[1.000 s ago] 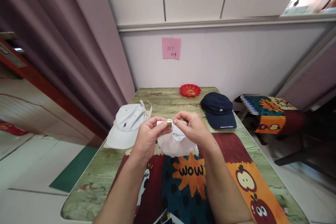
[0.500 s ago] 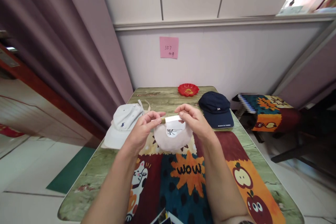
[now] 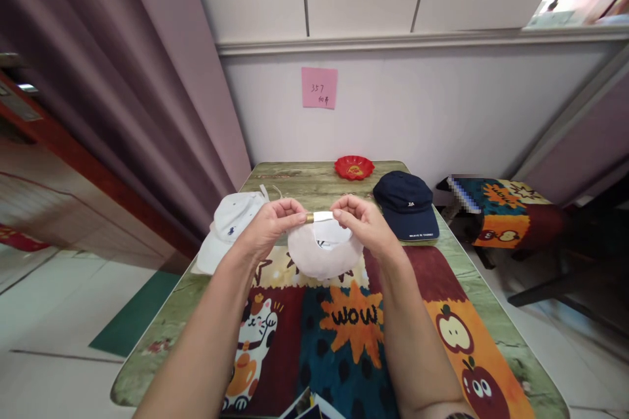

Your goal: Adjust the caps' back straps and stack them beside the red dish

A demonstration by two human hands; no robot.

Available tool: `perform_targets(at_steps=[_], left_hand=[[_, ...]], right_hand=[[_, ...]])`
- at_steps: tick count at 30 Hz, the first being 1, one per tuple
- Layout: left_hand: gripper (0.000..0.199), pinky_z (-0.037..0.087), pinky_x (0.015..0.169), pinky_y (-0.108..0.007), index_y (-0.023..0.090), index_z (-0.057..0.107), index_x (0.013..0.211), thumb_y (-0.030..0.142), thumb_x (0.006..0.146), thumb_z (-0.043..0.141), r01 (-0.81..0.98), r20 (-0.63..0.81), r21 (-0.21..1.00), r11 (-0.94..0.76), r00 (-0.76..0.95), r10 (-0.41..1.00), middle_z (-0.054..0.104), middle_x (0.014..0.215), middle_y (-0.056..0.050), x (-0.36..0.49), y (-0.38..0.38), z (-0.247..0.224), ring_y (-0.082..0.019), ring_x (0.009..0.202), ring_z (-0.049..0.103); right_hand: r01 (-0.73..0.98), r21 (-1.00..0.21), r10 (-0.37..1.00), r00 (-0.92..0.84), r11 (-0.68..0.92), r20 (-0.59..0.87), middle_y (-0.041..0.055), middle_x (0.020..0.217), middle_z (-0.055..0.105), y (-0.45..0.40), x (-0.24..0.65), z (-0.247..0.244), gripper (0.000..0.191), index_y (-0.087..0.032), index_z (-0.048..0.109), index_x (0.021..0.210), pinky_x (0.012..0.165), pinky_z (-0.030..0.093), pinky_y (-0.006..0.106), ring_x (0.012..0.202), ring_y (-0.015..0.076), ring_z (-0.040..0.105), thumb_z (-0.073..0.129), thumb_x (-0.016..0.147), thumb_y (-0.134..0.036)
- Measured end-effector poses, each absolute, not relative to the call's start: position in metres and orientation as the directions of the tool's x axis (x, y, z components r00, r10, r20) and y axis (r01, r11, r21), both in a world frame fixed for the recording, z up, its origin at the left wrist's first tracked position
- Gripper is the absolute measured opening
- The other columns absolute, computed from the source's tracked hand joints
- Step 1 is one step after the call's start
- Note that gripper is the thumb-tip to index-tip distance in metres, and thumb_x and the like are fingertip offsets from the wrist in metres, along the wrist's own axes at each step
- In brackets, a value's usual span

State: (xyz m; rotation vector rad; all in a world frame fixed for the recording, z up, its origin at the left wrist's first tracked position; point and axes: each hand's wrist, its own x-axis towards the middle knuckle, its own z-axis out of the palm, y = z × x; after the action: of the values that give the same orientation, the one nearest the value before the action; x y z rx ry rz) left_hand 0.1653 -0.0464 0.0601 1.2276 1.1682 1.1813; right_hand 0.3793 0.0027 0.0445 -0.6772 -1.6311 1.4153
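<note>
A pale pinkish-white baseball cap (image 3: pixel 324 260) hangs between my hands above the table, its back strap (image 3: pixel 323 216) and rear opening towards me. My left hand (image 3: pixel 276 222) pinches the strap's left end, beside a small brass-coloured buckle (image 3: pixel 309 217). Thumb and fingers of my right hand (image 3: pixel 361 219) are closed on the strap's right end. To the left, partly behind my left hand, lies a white cap (image 3: pixel 233 222) with a small dark blue logo. A navy cap (image 3: pixel 405 200) with white lettering on its brim sits to the right of my right hand.
A red scalloped dish (image 3: pixel 354 167) stands at the table's far end. A colourful patterned cloth (image 3: pixel 339 353) covers the table's near middle, with papers (image 3: pixel 312 406) at its front edge. The wall bears a pink note (image 3: pixel 319 88). A cloth-covered stool (image 3: pixel 506 209) is at the right.
My left hand has shifted slightly up, and the strap now sits flatter between my fingers. The camera view has moved a little; the other caps stay put.
</note>
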Motion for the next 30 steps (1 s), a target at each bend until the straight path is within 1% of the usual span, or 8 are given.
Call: perform_targets(at_steps=[4, 9, 16, 18, 21, 23, 26, 30], left_hand=[[0.028, 0.039, 0.054, -0.021, 0.015, 0.062, 0.074, 0.032, 0.067, 0.084, -0.024, -0.019, 1.000, 0.019, -0.007, 1.000, 0.062, 0.067, 0.001, 0.168, -0.043, 0.060, -0.009, 0.058, 0.053], [0.041, 0.046, 0.057, -0.022, 0.018, 0.052, 0.079, 0.025, 0.061, 0.088, -0.094, -0.031, 0.995, 0.029, -0.024, 0.999, 0.069, 0.072, 0.000, 0.169, -0.042, 0.060, -0.012, 0.062, 0.062], [0.046, 0.046, 0.055, -0.022, 0.019, 0.056, 0.097, 0.025, 0.064, 0.088, -0.052, -0.031, 0.998, 0.031, 0.001, 1.000, 0.071, 0.070, 0.001, 0.165, -0.044, 0.063, -0.012, 0.058, 0.062], [0.046, 0.046, 0.055, -0.022, 0.019, 0.058, 0.100, 0.025, 0.065, 0.087, -0.062, -0.023, 0.998, 0.024, 0.015, 1.000, 0.071, 0.072, 0.001, 0.160, -0.044, 0.065, -0.012, 0.058, 0.062], [0.044, 0.046, 0.059, -0.022, 0.020, 0.062, 0.106, 0.025, 0.068, 0.085, -0.074, -0.002, 0.997, 0.009, 0.086, 0.996, 0.071, 0.078, 0.000, 0.151, -0.044, 0.068, -0.012, 0.064, 0.063], [0.043, 0.046, 0.063, -0.022, 0.019, 0.066, 0.109, 0.027, 0.071, 0.083, -0.044, -0.018, 0.999, 0.027, 0.191, 0.981, 0.070, 0.081, -0.002, 0.145, -0.046, 0.069, -0.012, 0.068, 0.063], [0.036, 0.045, 0.062, -0.022, 0.018, 0.071, 0.108, 0.033, 0.077, 0.078, 0.062, -0.127, 0.992, 0.113, 0.334, 0.934, 0.070, 0.083, -0.004, 0.141, -0.049, 0.066, -0.012, 0.069, 0.062], [0.028, 0.044, 0.063, -0.022, 0.018, 0.073, 0.101, 0.039, 0.083, 0.072, 0.158, -0.244, 0.967, 0.198, 0.368, 0.897, 0.070, 0.085, -0.004, 0.141, -0.054, 0.055, -0.012, 0.070, 0.061]], right_hand=[[-0.124, -0.972, 0.847, -0.477, 0.197, 0.233, -0.0027, 0.068, 0.054, 0.003, 0.380, 0.044, 0.018, -0.017, 0.064, 0.085, 0.060, 0.033, 0.026, 0.063, 0.0119, 0.047, 0.066, 0.080, -0.035], [-0.129, -0.977, 0.865, -0.455, 0.173, 0.213, -0.0034, 0.066, 0.054, 0.004, 0.382, 0.042, 0.021, -0.017, 0.063, 0.089, 0.060, 0.033, 0.026, 0.061, 0.0114, 0.046, 0.068, 0.078, -0.034], [-0.107, -0.968, 0.843, -0.476, 0.227, 0.250, -0.0013, 0.072, 0.057, 0.010, 0.387, 0.038, 0.022, -0.018, 0.064, 0.092, 0.063, 0.038, 0.026, 0.067, 0.0128, 0.051, 0.064, 0.084, -0.038], [-0.056, -0.966, 0.815, -0.526, 0.253, 0.244, 0.0000, 0.075, 0.057, 0.012, 0.392, 0.038, 0.026, -0.017, 0.065, 0.087, 0.062, 0.037, 0.026, 0.067, 0.0127, 0.050, 0.060, 0.088, -0.042], [-0.006, -0.967, 0.757, -0.622, 0.253, 0.202, -0.0011, 0.068, 0.052, 0.013, 0.399, 0.037, 0.035, -0.017, 0.062, 0.074, 0.055, 0.031, 0.025, 0.061, 0.0109, 0.045, 0.058, 0.090, -0.047], [-0.061, -0.978, 0.747, -0.636, 0.201, 0.193, -0.0026, 0.064, 0.049, 0.012, 0.401, 0.036, 0.034, -0.017, 0.060, 0.071, 0.052, 0.028, 0.024, 0.056, 0.0095, 0.041, 0.063, 0.087, -0.047], [-0.167, -0.978, 0.764, -0.612, 0.129, 0.205, -0.0030, 0.065, 0.051, 0.012, 0.398, 0.035, 0.032, -0.018, 0.058, 0.071, 0.050, 0.027, 0.023, 0.053, 0.0081, 0.039, 0.067, 0.084, -0.045], [-0.145, -0.981, 0.767, -0.613, 0.127, 0.190, -0.0034, 0.061, 0.049, 0.014, 0.394, 0.031, 0.032, -0.018, 0.058, 0.068, 0.047, 0.025, 0.023, 0.049, 0.0077, 0.036, 0.066, 0.085, -0.044]])
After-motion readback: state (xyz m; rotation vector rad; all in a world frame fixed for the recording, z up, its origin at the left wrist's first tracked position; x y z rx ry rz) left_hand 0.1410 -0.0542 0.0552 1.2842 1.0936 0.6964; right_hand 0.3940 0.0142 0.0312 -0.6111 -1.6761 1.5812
